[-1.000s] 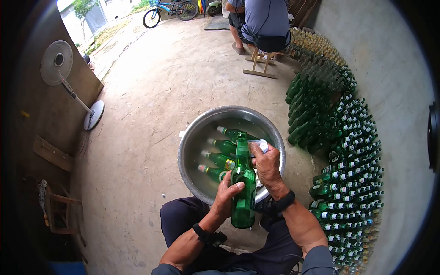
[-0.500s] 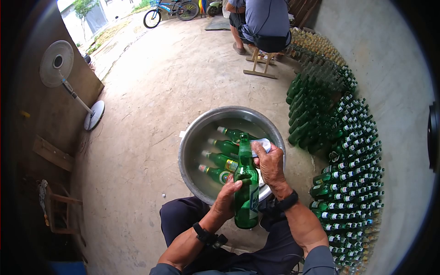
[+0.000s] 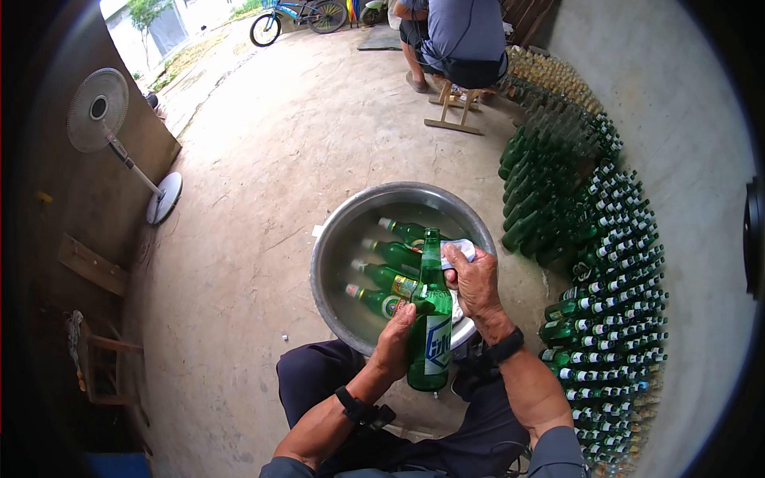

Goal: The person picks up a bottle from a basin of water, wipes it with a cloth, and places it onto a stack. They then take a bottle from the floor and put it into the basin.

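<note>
My left hand (image 3: 393,338) is closed around the lower body of a green glass beer bottle (image 3: 431,299), held upright, slightly tilted, over the basin's near edge. Its white label with blue lettering faces me. Beside the bottle's neck, my right hand (image 3: 476,283) pinches a folded white cloth (image 3: 458,253), which looks wet. More white material shows below that hand, partly hidden. Under my hands a round metal basin (image 3: 323,299) holds cloudy water with several green bottles (image 3: 370,299) lying in it, necks to the left, some with labels.
Rows of green bottles (image 3: 606,319) stand along the right wall, with more unlabelled ones (image 3: 526,191) behind. Another person (image 3: 462,36) sits on a wooden stool (image 3: 454,119) farther off. At left are a standing fan (image 3: 100,111) and a wooden chair (image 3: 111,366); a bicycle (image 3: 299,16) is at the back.
The bottle has turned in my left hand, bringing its label round toward me, and has shifted slightly right. My right hand has moved slightly right with the cloth.
</note>
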`<action>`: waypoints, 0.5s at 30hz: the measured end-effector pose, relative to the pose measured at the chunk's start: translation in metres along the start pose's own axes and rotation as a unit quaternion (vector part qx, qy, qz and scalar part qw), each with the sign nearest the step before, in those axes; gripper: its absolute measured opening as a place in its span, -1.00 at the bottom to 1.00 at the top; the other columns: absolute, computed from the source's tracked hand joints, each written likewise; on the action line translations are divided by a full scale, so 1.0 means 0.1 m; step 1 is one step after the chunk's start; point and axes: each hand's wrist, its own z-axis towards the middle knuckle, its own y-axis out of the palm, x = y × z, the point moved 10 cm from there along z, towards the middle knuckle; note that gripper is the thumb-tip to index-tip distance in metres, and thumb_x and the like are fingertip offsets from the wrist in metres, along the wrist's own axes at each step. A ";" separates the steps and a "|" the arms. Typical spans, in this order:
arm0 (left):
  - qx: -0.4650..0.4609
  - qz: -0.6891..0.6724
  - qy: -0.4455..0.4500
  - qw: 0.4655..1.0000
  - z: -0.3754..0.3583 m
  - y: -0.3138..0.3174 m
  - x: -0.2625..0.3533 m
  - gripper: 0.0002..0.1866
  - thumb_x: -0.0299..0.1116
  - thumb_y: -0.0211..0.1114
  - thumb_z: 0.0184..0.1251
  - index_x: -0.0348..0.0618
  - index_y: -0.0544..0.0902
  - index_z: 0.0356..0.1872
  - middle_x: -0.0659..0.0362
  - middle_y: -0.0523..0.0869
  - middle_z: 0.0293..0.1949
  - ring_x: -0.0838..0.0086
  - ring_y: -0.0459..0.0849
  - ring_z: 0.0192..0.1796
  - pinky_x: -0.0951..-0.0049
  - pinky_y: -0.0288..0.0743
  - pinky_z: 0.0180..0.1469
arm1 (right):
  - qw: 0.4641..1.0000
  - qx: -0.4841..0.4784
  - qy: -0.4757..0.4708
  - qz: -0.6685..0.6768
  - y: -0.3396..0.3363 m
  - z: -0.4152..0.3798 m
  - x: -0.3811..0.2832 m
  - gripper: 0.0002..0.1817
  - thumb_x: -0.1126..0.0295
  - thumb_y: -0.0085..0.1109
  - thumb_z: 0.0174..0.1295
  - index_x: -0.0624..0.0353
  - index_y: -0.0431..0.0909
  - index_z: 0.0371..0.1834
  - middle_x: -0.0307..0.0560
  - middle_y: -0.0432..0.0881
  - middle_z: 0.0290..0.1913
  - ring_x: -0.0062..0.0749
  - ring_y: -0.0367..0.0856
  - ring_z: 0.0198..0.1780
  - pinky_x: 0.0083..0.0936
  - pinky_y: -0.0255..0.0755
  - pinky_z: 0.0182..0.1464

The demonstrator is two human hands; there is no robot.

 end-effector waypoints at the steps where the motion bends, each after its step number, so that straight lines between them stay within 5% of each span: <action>1: 0.009 -0.008 -0.004 1.000 0.00 -0.01 -0.02 -0.42 0.09 -0.03 0.62 -0.20 0.48 0.31 0.03 0.70 0.07 0.26 0.72 0.03 0.22 0.62 0.10 | 1.000 0.000 0.000 0.000 -0.01 0.00 0.01 -0.89 0.40 0.25 0.43 0.19 0.65 -0.23 -0.35 0.60 -0.42 -0.79 0.43 -0.57 -0.77 0.27 -0.60; 6: -0.009 -0.057 -0.035 0.998 -0.01 0.03 -0.07 -0.44 0.09 0.04 0.58 -0.20 0.51 0.26 0.03 0.70 0.03 0.27 0.73 0.01 0.22 0.62 0.10 | 0.997 -0.025 0.033 0.060 0.04 0.00 0.07 -0.90 0.43 0.25 0.42 0.24 0.64 -0.21 -0.29 0.62 -0.38 -0.75 0.44 -0.55 -0.76 0.23 -0.61; 11: -0.045 0.037 0.018 0.998 -0.04 0.19 0.10 -0.33 0.03 0.39 0.29 -0.22 0.45 0.25 0.00 0.68 -0.01 0.25 0.74 -0.05 0.21 0.68 0.02 | 0.992 -0.045 0.058 0.104 0.05 0.01 0.11 -0.91 0.44 0.25 0.42 0.24 0.62 -0.18 -0.26 0.62 -0.35 -0.71 0.45 -0.53 -0.76 0.23 -0.60; 15: -0.032 0.046 0.030 0.998 -0.05 0.22 0.13 -0.32 -0.03 0.43 0.25 -0.23 0.42 0.25 0.01 0.67 -0.05 0.25 0.74 -0.07 0.22 0.70 -0.02 | 0.988 -0.041 0.072 0.128 0.05 0.00 0.13 -0.92 0.44 0.26 0.41 0.22 0.61 -0.19 -0.25 0.61 -0.34 -0.70 0.45 -0.52 -0.76 0.23 -0.59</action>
